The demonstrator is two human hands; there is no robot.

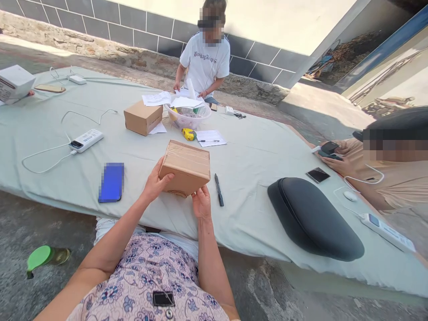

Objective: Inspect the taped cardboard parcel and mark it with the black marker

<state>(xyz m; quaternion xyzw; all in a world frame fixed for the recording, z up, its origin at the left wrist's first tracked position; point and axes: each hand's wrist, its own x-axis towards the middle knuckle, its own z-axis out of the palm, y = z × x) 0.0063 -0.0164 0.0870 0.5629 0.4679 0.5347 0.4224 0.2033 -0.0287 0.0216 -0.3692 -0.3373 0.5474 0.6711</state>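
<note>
I hold a taped brown cardboard box (186, 167) up above the near edge of the cloth-covered table (254, 160). My left hand (154, 183) grips the box's left side, with the thumb on its near face. My right hand (201, 203) supports its lower right corner from underneath, fingers curled against it. A black pen (219, 190) lies on the cloth just right of the box. A blue phone (111, 182) lies to the left of my left arm.
A second cardboard box (142, 117), a plastic bowl (189, 117), a yellow tape measure (189, 134), papers and a white power bank (86, 140) with cable lie farther back. A black cushion (314, 217) sits at right. One person stands at the far side, another sits at right.
</note>
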